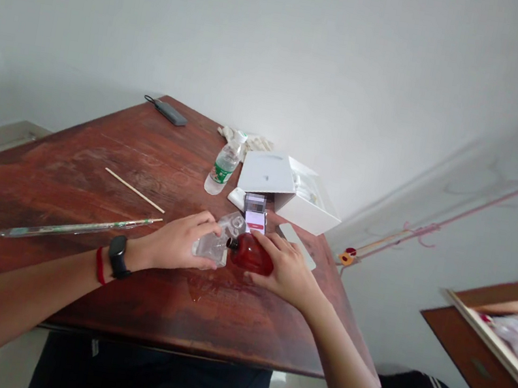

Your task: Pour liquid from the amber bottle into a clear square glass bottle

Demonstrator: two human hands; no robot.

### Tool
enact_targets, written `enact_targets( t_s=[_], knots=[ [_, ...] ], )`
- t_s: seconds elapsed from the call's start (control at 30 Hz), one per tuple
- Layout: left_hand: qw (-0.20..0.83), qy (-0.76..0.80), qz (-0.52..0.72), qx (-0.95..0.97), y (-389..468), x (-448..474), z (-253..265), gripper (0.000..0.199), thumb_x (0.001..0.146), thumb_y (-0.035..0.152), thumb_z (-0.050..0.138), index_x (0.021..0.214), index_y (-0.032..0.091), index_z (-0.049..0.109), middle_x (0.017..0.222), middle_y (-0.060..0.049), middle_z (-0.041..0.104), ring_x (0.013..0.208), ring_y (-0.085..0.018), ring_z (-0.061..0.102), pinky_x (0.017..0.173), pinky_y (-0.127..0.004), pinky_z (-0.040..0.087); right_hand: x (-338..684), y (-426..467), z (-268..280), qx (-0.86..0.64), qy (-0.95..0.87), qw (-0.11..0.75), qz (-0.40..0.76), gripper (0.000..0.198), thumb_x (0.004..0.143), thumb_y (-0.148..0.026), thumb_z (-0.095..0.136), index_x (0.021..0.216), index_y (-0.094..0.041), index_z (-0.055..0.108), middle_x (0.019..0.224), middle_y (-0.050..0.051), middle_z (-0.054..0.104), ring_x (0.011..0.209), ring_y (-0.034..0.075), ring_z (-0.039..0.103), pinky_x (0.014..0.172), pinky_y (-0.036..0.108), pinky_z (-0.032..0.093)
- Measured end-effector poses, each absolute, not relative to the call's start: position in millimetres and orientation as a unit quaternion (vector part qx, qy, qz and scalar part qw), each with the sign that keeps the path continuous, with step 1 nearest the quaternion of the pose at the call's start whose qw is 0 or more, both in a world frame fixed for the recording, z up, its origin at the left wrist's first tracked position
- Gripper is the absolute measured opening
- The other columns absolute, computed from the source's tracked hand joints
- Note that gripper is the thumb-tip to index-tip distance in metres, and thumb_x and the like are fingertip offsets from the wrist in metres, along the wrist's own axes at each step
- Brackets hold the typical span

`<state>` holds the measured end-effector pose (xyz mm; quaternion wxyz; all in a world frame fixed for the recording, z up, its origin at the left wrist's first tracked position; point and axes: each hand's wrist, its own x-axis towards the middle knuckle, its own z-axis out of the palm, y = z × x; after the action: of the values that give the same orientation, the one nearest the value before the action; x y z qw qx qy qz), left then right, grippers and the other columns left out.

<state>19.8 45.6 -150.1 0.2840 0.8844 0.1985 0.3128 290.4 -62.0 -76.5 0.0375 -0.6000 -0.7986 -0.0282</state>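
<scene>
My left hand (194, 239) is closed around a clear plastic container (211, 247), whose exact kind I cannot make out. In my right hand (284, 264) is a red bottle (253, 254), tipped on its side with its dark, uncapped-looking neck pointing left at the clear container. The neck is close to the container's edge; whether they touch I cannot tell. A small wet patch (196, 289) glistens on the table just below the container. Behind both hands a phone (255, 216) with a lit screen leans against a white box.
A water bottle (223, 165) with a green label stands upright behind my hands. The open white box (267, 174) sits by the wall. Chopsticks lie at left, one bare (135, 190), others in a plastic sleeve (79, 229). A grey power bank (170, 113) rests on the wooden table (87, 298).
</scene>
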Motion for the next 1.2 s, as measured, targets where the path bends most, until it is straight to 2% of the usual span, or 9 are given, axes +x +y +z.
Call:
enact_targets(
  t_s=[0.17, 0.33, 0.47, 0.57, 0.63, 0.7, 0.93, 1.1, 1.2],
  knots=[
    [0.294, 0.202, 0.325, 0.876, 48, 20, -153, 0.045, 0.088, 0.044, 0.085, 0.12, 0.021, 0.064, 0.121, -0.008, 0.064, 0.11, -0.028, 0.068, 0.1, -0.041, 0.055, 291, -63, -92, -0.619, -0.78, 0.091, 0.019, 0.087, 0.083, -0.049, 0.085, 0.159, -0.023, 0.051, 0.135, 0.015, 0.073, 0.119, 0.037, 0.072, 0.103, 0.053, 0.055],
    [0.305, 0.228, 0.333, 0.863, 50, 19, -151, 0.047, 0.088, 0.046, 0.085, 0.12, 0.021, 0.063, 0.123, -0.009, 0.066, 0.111, -0.029, 0.067, 0.101, -0.043, 0.055, 297, -63, -106, -0.634, -0.746, 0.186, 0.075, 0.086, 0.081, -0.054, 0.086, 0.154, -0.024, 0.054, 0.139, 0.016, 0.073, 0.121, 0.04, 0.073, 0.103, 0.057, 0.056],
    [0.327, 0.252, 0.353, 0.84, 54, 20, -155, 0.043, 0.086, 0.042, 0.085, 0.118, 0.022, 0.065, 0.125, -0.01, 0.067, 0.116, -0.031, 0.067, 0.106, -0.046, 0.056, 308, -58, -123, -0.617, -0.711, 0.312, 0.127, 0.087, 0.078, -0.052, 0.089, 0.154, -0.025, 0.055, 0.147, 0.016, 0.07, 0.132, 0.038, 0.069, 0.113, 0.058, 0.053],
    [0.37, 0.276, 0.382, 0.801, 60, 20, -162, 0.043, 0.085, 0.043, 0.085, 0.118, 0.024, 0.065, 0.124, -0.01, 0.067, 0.117, -0.031, 0.07, 0.102, -0.045, 0.06, 314, -50, -138, -0.605, -0.643, 0.444, 0.15, 0.085, 0.078, -0.052, 0.088, 0.151, -0.023, 0.056, 0.141, 0.016, 0.073, 0.129, 0.038, 0.071, 0.114, 0.057, 0.053],
    [0.37, 0.295, 0.393, 0.788, 65, 19, -165, 0.043, 0.087, 0.045, 0.083, 0.118, 0.024, 0.064, 0.126, -0.01, 0.065, 0.117, -0.03, 0.07, 0.101, -0.045, 0.062, 317, -46, -147, -0.596, -0.581, 0.534, 0.145, 0.081, 0.08, -0.054, 0.085, 0.148, -0.022, 0.056, 0.137, 0.015, 0.075, 0.127, 0.038, 0.071, 0.113, 0.056, 0.053],
    [0.355, 0.315, 0.404, 0.782, 70, 17, -167, 0.044, 0.089, 0.049, 0.08, 0.119, 0.024, 0.061, 0.129, -0.011, 0.063, 0.119, -0.03, 0.069, 0.102, -0.046, 0.062, 320, -43, -156, -0.589, -0.537, 0.587, 0.14, 0.077, 0.081, -0.055, 0.083, 0.145, -0.022, 0.056, 0.136, 0.015, 0.075, 0.127, 0.038, 0.071, 0.113, 0.056, 0.054],
    [0.321, 0.362, 0.441, 0.756, 88, 11, -173, 0.051, 0.096, 0.054, 0.073, 0.131, 0.025, 0.051, 0.137, -0.013, 0.059, 0.129, -0.033, 0.066, 0.109, -0.051, 0.06, 330, -35, -171, -0.566, -0.49, 0.64, 0.174, 0.07, 0.084, -0.057, 0.081, 0.141, -0.025, 0.055, 0.132, 0.013, 0.076, 0.122, 0.036, 0.073, 0.111, 0.059, 0.055],
    [0.321, 0.379, 0.44, 0.748, 101, 11, -184, 0.061, 0.095, 0.059, 0.072, 0.141, 0.026, 0.046, 0.143, -0.015, 0.056, 0.127, -0.034, 0.069, 0.105, -0.052, 0.063, 334, -33, -174, -0.571, -0.503, 0.628, 0.162, 0.078, 0.082, -0.055, 0.084, 0.145, -0.023, 0.05, 0.139, 0.015, 0.072, 0.13, 0.035, 0.068, 0.119, 0.059, 0.048],
    [0.315, 0.387, 0.437, 0.748, 106, 11, -188, 0.067, 0.095, 0.059, 0.073, 0.145, 0.027, 0.043, 0.144, -0.015, 0.055, 0.131, -0.034, 0.067, 0.11, -0.053, 0.06, 339, -32, -175, -0.573, -0.503, 0.626, 0.164, 0.077, 0.084, -0.055, 0.082, 0.147, -0.024, 0.049, 0.139, 0.015, 0.071, 0.13, 0.035, 0.069, 0.119, 0.06, 0.048]
  ],
)
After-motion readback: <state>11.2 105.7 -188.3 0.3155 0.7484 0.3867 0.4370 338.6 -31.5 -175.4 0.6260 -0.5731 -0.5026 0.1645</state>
